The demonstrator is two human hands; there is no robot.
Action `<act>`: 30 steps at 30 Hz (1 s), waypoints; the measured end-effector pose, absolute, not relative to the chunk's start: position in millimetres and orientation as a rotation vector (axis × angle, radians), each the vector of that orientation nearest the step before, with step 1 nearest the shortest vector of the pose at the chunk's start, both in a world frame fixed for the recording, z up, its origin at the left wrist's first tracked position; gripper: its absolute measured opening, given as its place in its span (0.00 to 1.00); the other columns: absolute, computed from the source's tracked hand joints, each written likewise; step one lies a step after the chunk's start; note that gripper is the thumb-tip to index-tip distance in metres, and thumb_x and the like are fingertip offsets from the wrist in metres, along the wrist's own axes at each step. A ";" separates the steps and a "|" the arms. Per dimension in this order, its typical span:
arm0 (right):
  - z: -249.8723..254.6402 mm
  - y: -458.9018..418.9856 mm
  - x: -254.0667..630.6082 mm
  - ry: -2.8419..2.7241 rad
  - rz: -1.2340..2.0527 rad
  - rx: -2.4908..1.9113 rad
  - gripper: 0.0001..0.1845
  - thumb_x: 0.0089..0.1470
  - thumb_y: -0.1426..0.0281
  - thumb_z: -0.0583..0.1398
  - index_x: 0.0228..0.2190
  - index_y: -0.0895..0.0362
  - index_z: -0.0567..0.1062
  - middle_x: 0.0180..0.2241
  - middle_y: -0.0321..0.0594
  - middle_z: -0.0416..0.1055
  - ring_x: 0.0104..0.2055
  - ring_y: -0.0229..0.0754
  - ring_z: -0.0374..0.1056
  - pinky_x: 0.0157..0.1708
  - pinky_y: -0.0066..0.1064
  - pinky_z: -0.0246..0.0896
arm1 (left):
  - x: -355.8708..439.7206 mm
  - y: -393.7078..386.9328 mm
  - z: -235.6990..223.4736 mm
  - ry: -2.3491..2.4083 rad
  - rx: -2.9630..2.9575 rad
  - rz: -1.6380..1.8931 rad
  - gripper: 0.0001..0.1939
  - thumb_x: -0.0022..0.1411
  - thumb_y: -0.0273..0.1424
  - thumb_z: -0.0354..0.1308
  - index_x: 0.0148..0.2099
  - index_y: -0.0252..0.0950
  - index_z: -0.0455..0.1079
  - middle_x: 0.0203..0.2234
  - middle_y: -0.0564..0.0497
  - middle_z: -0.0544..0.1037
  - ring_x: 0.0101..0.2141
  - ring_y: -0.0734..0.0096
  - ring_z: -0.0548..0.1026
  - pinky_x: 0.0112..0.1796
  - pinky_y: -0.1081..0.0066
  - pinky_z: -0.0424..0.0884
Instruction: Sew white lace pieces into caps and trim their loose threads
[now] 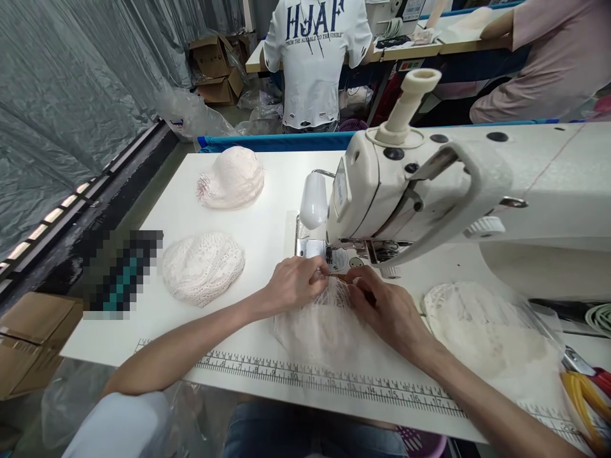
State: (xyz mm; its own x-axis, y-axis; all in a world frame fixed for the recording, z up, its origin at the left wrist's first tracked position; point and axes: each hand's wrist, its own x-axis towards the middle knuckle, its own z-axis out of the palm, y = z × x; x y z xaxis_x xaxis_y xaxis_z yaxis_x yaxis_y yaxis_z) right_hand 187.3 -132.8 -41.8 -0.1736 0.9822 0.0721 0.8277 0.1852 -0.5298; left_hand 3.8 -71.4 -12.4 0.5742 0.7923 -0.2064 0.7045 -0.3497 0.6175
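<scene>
I have the pale lace piece (319, 334) on the counter (267, 232), between my two grips and spreading out to the near side of them. Its gathered far edge sits right at the fingertips, just near of the needle area of the sewing machine (449, 184). My left grip (296, 281) is pinching that far edge on its left side, fingers curled tight together. My right grip (389, 308) has the same edge on its right side, with thumb and fingers bent in on the fabric; part of that pinch is hidden from me. The loose body of the piece lies thin and see-through toward the printed ruler (329, 381) on the near side of the counter.

Well left of my left grip I see a lace cup (203, 267), with a smoother pink cup (233, 178) farther off. To the right of my right grip lies a cream lace stack (482, 331), and at the far right of the counter, yellow-handled scissors (580, 388). Beyond the machine, a person in a white shirt (312, 70) sits facing away at another counter.
</scene>
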 end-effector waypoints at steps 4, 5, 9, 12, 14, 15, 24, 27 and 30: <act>-43.5 -127.4 190.2 -2.065 0.516 -1.710 0.13 0.59 0.66 0.48 0.35 0.55 0.70 0.16 0.34 0.68 0.15 0.38 0.61 0.18 0.27 0.51 | 4.2 -72.0 -13.6 1.196 2.128 0.151 0.07 0.60 0.31 0.52 0.40 0.37 0.66 0.18 0.59 0.71 0.23 0.74 0.71 0.27 0.74 0.62; -44.3 -126.7 190.8 -2.061 0.502 -1.713 0.13 0.59 0.65 0.48 0.35 0.54 0.71 0.16 0.34 0.68 0.15 0.38 0.61 0.18 0.27 0.51 | 4.4 -72.3 -14.3 1.204 2.135 0.147 0.07 0.60 0.32 0.52 0.41 0.37 0.66 0.18 0.59 0.71 0.24 0.74 0.71 0.27 0.74 0.62; -47.6 -126.1 191.7 -2.065 0.446 -1.709 0.14 0.59 0.64 0.49 0.36 0.54 0.73 0.17 0.35 0.69 0.17 0.38 0.63 0.18 0.27 0.51 | 5.5 -74.3 -16.5 1.241 2.184 0.135 0.09 0.59 0.32 0.52 0.43 0.38 0.64 0.20 0.59 0.72 0.25 0.73 0.71 0.28 0.73 0.62; -50.2 -126.6 191.0 -2.087 0.414 -1.672 0.14 0.60 0.65 0.49 0.38 0.54 0.73 0.19 0.36 0.71 0.17 0.37 0.64 0.18 0.26 0.51 | 6.0 -77.0 -16.8 1.251 2.212 0.129 0.12 0.60 0.32 0.52 0.46 0.38 0.61 0.21 0.59 0.71 0.26 0.73 0.71 0.28 0.73 0.63; -51.9 -126.8 190.1 -2.117 0.356 -1.638 0.15 0.60 0.66 0.49 0.39 0.55 0.73 0.21 0.36 0.72 0.17 0.36 0.64 0.17 0.25 0.49 | 6.0 -79.5 -17.0 1.264 2.245 0.135 0.14 0.61 0.32 0.52 0.48 0.37 0.59 0.22 0.59 0.70 0.26 0.73 0.70 0.28 0.73 0.64; -52.5 -126.9 189.6 -2.138 0.305 -1.627 0.15 0.61 0.66 0.48 0.38 0.55 0.74 0.21 0.36 0.72 0.17 0.35 0.63 0.17 0.25 0.48 | 6.0 -80.8 -17.3 1.274 2.273 0.146 0.14 0.61 0.32 0.52 0.49 0.38 0.59 0.24 0.58 0.71 0.26 0.74 0.70 0.28 0.73 0.64; -32.1 -143.7 184.8 -2.302 -0.336 -1.377 0.11 0.59 0.73 0.52 0.35 0.57 0.75 0.33 0.43 0.75 0.31 0.40 0.67 0.27 0.30 0.56 | 6.5 -88.4 -23.1 1.296 2.596 0.120 0.12 0.66 0.35 0.46 0.40 0.39 0.71 0.39 0.53 0.69 0.30 0.76 0.71 0.25 0.75 0.61; -29.4 -150.4 183.2 -2.434 -0.206 -1.199 0.10 0.59 0.75 0.52 0.37 0.60 0.74 0.39 0.45 0.75 0.38 0.43 0.68 0.36 0.36 0.58 | 5.8 -87.7 -25.3 1.298 2.634 0.152 0.13 0.66 0.35 0.46 0.41 0.40 0.71 0.38 0.53 0.70 0.28 0.77 0.70 0.26 0.75 0.62; -34.0 -144.7 185.6 -2.436 -0.250 -1.226 0.10 0.59 0.75 0.52 0.39 0.60 0.73 0.41 0.45 0.75 0.38 0.43 0.70 0.38 0.38 0.58 | 5.1 -82.7 -26.6 1.335 2.676 0.168 0.14 0.66 0.35 0.45 0.41 0.41 0.72 0.38 0.52 0.71 0.26 0.77 0.69 0.26 0.73 0.61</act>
